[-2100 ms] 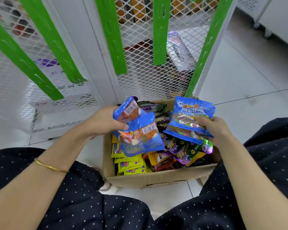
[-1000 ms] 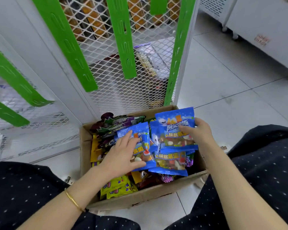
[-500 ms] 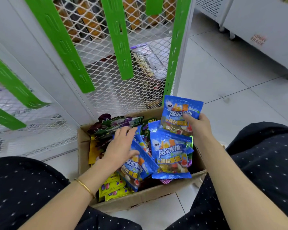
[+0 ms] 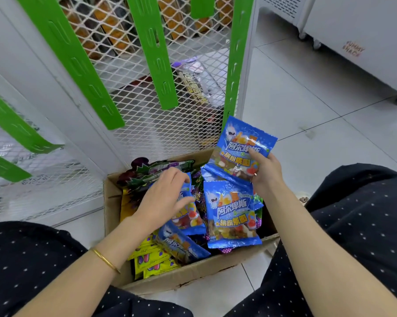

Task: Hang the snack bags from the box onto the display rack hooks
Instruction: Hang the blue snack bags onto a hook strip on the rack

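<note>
Now | right hand (image 4: 267, 172) pinches blue bags (image 4: 241, 145), long axis vertical, rack (image 4: 193, 124) just up-frame | left hand (image 4: 165, 200) grips boxed bag (image 4: 193, 218)

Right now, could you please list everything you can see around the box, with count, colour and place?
cardboard box: one, brown, on the floor between the knees.
blue snack bags: at least four, blue; one raised over the box, one directly below it, two by the left hand.
yellow snack bags: several, yellow, box's near left corner.
purple-green bags: a few, box's far side.
display rack: one, white mesh, behind the box.
green strips: several, green, on the rack.
cabinet: one, white, far right.
bangle: one, gold, left wrist.
left hand: grips a blue bag in the box.
right hand: holds the raised blue bag.
</note>
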A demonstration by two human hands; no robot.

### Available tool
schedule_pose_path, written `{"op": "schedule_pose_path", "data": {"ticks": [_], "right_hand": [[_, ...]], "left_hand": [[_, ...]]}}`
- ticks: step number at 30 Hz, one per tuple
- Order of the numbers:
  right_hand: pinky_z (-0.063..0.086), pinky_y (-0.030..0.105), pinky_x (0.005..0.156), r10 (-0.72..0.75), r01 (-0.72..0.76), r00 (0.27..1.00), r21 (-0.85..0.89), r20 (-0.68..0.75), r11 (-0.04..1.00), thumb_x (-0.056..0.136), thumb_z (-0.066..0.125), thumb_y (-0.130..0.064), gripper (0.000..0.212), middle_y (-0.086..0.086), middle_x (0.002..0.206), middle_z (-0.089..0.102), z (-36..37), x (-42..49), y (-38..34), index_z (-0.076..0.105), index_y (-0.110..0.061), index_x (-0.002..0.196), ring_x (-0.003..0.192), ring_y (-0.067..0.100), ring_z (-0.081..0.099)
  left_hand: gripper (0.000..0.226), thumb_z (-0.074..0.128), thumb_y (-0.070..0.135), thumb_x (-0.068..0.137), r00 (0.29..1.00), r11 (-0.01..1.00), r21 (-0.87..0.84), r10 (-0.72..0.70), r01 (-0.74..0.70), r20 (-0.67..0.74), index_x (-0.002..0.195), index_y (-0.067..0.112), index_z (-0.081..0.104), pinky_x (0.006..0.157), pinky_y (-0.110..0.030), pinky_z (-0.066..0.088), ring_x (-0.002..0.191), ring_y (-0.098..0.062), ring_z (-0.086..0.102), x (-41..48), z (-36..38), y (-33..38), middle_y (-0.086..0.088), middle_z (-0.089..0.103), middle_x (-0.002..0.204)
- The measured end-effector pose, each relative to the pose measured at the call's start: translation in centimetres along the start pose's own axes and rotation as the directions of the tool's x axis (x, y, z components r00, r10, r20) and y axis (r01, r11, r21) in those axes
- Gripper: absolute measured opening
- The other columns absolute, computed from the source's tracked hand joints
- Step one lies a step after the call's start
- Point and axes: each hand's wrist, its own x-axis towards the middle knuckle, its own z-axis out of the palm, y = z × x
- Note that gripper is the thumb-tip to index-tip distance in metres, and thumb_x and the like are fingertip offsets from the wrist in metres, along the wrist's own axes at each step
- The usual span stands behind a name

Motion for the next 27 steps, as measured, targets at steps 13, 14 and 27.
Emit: {"op": "schedule_pose_path", "data": {"ticks": [13, 14, 27], "right_hand": [[0.057, 0.046, 0.069, -0.105, 0.098, 0.990, -0.070, -0.099, 0.993, 0.080, 0.072, -0.015, 0.010, 0.010, 0.081, 0.066, -1.0, 9.4, -7.5, 0.062, -0.016, 0.078, 0.068, 0.026, 0.064], [0.057, 0.046, 0.071, -0.132, 0.123, 0.988, -0.109, -0.079, 0.986, 0.081, 0.071, -0.014, 0.009, 0.009, 0.080, 0.066, -1.1, 10.4, -7.6, 0.062, -0.016, 0.079, 0.069, 0.026, 0.064], [0.056, 0.032, 0.064, -0.057, 0.214, 0.922, -0.381, 0.384, 0.900, 0.083, 0.068, -0.021, 0.012, 0.001, 0.075, 0.072, 0.7, 18.8, -7.7, 0.063, -0.011, 0.088, 0.069, 0.019, 0.070]], "left_hand": [[0.044, 0.051, 0.014, 0.094, 0.941, 0.795, -0.541, -0.337, 0.273, -0.019, 0.136, 0.004, 0.038, 0.101, -0.028, 0.035, 0.124, -0.021, 0.047, 19.7, -1.1, 4.5, -0.010, 0.048, 0.135], [0.044, 0.051, 0.014, 0.094, 0.933, 0.785, -0.541, -0.359, 0.301, -0.003, 0.135, 0.004, 0.038, 0.103, -0.030, 0.035, 0.125, -0.022, 0.046, 20.6, -0.3, 4.5, -0.011, 0.048, 0.135], [0.026, 0.048, 0.013, 0.094, 0.815, 0.745, -0.569, -0.540, 0.348, -0.209, 0.120, 0.016, 0.048, 0.092, -0.032, 0.046, 0.107, -0.010, 0.055, 22.8, 5.5, 4.3, 0.003, 0.057, 0.119]]}}
